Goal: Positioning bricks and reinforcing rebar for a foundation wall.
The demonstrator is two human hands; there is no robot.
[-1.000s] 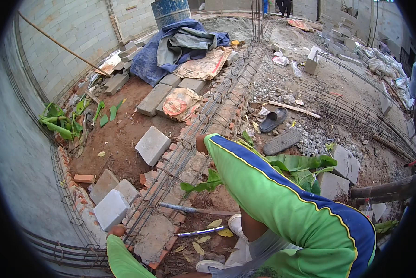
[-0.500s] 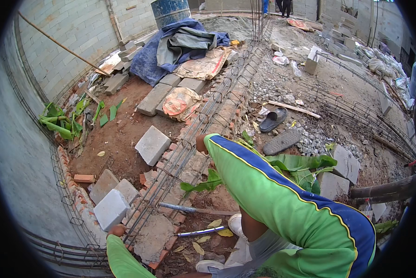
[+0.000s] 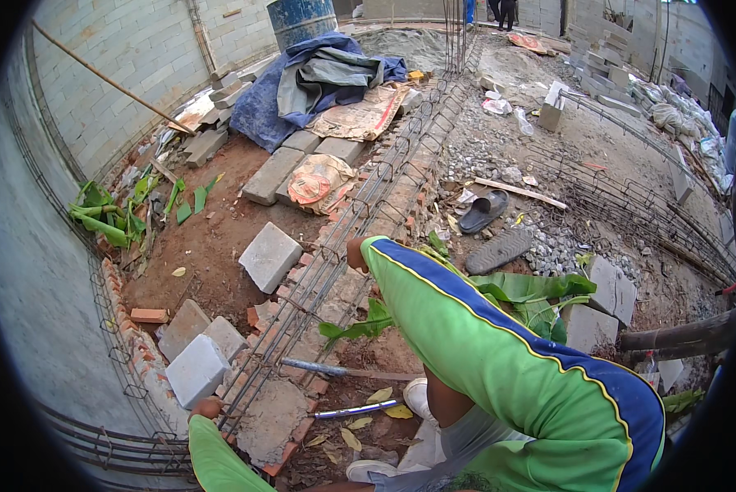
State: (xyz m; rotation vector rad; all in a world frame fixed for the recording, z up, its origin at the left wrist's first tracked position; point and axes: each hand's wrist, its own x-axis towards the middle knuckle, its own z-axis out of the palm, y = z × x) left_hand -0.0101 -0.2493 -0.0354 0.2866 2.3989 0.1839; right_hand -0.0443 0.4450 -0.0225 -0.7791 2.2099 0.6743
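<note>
My left hand (image 3: 206,407), at the end of a green sleeve, has curled fingers beside the long steel rebar cage (image 3: 300,302) on a brick footing (image 3: 271,422); what it grips is unclear. My right hand (image 3: 356,252) is farther up the same cage, mostly behind its green-and-navy sleeve, fingers bent, their hold hidden. A pale block (image 3: 195,373) lies just above my left hand, another (image 3: 269,257) left of my right. Below the cage are a metal bar (image 3: 314,366) and a thin blue-and-silver bar (image 3: 355,411).
Grey wall (image 3: 36,271) at left; blue drum (image 3: 302,25), tarp (image 3: 265,102) and sacks (image 3: 323,180) behind. Banana leaves (image 3: 532,287), sandals (image 3: 484,211), gravel, spare cages (image 3: 622,221) and a dark pole (image 3: 679,336) lie right. People's legs (image 3: 503,12) stand far back.
</note>
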